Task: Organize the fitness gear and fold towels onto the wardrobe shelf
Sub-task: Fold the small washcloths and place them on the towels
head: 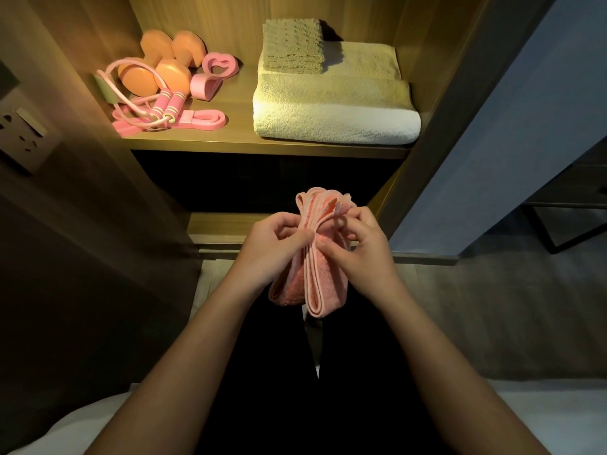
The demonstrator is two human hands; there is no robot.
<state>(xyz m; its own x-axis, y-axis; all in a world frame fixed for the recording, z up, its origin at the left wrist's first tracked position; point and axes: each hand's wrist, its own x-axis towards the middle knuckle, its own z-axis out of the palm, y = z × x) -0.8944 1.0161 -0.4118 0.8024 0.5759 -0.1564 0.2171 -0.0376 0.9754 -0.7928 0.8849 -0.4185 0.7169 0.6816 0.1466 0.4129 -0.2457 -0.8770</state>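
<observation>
**A pink towel is held in front of the wardrobe**

A folded pink towel [325, 287] is held up in the air by two bare hands. It is kept low, in front of the wardrobe and below the lit shelf [262, 147]. The towel is folded into many layers, and its edges are seen as thin lines that run away from the person.

The left grip [272, 247] is curled round the left side of the towel. The right grip [361, 254] is pressed on the right side, and the top layers are pinched between its thumb and fingers. Both arms are bare.

On the right part of the shelf, a big pale towel [335, 110] is laid flat and folded. A small grey-green towel [294, 44] is set on top of it, near the back.

On the left part of the shelf, the fitness gear is kept close together. Two orange dumbbells [164, 67] are laid at the back. A pink jump rope [167, 106] is laid in front of them, with its two handles side by side. A pink stretch band [200, 121] is laid flat by the front edge. A pink heart-shaped puller [213, 73] is put just beside the dumbbells.

A wall socket [19, 126] is seen at the far left.
</observation>
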